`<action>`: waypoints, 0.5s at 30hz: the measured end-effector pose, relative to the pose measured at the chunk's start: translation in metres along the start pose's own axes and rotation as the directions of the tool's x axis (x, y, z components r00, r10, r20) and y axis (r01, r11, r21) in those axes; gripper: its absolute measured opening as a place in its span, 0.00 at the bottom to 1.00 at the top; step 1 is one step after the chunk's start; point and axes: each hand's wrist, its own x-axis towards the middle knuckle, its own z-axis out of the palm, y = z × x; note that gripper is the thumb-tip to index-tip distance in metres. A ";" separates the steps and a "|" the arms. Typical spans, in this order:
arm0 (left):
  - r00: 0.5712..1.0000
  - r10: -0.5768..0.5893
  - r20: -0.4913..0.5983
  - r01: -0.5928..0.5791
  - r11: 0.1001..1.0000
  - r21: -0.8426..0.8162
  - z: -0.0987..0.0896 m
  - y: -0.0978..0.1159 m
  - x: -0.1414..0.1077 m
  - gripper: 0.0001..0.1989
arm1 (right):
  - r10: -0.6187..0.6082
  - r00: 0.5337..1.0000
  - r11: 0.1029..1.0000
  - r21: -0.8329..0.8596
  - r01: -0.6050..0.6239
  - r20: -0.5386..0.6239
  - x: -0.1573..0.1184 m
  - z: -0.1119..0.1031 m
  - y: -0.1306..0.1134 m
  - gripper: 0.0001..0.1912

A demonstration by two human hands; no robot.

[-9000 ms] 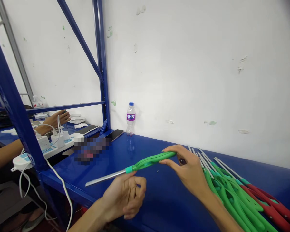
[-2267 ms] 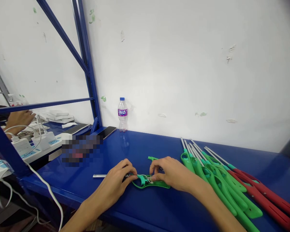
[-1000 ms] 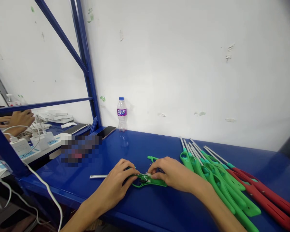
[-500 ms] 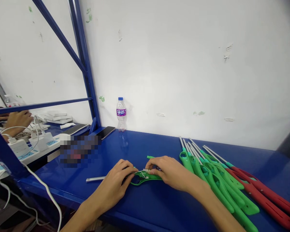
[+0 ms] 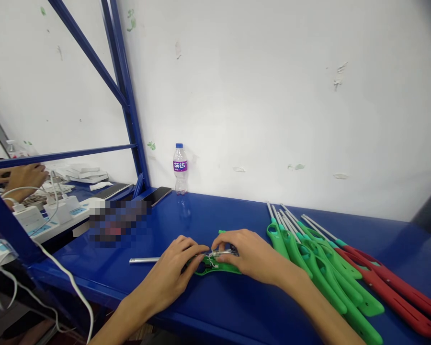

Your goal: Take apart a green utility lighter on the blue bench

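An opened green lighter casing (image 5: 221, 270) lies on the blue table, its inner parts exposed. Its silver tube (image 5: 143, 260) sticks out to the left past my left hand (image 5: 175, 264). That hand is closed, thumb and fingers gripping the casing's left end near the trigger opening. Between the fingertips of my right hand (image 5: 253, 254) is a clear and silver inner part (image 5: 223, 252), tilted just over the casing. A thin white wire (image 5: 211, 261) runs from it towards my left fingertips. A small green piece (image 5: 221, 232) shows behind my right hand; most of it is hidden.
Several green lighters (image 5: 319, 268) and two red lighters (image 5: 391, 292) lie on the right. A plastic bottle (image 5: 180, 172) and a phone (image 5: 158, 196) are at the back. A blue metal frame (image 5: 127, 96) and power strips (image 5: 62, 215) stand left, near another person's hand (image 5: 27, 179).
My right fingers have lifted the clear and silver part slightly out of the casing. My left fingertips have shifted right, towards the white wire.
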 end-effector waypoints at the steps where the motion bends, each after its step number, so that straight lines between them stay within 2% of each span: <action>1: 1.000 0.006 0.000 -0.006 1.000 0.002 0.000 0.000 0.000 0.13 | -0.004 1.000 1.000 0.013 0.004 -0.005 0.000 0.000 -0.001 0.07; 9: 0.999 0.034 -0.019 -0.035 0.999 -0.011 0.003 -0.002 -0.001 0.09 | 0.000 1.000 1.000 0.016 0.000 0.004 0.000 -0.001 -0.007 0.09; 15: 0.998 0.061 -0.001 -0.061 0.998 -0.014 0.003 -0.004 0.000 0.10 | -0.020 1.000 1.000 -0.005 0.020 0.002 0.000 -0.001 -0.007 0.09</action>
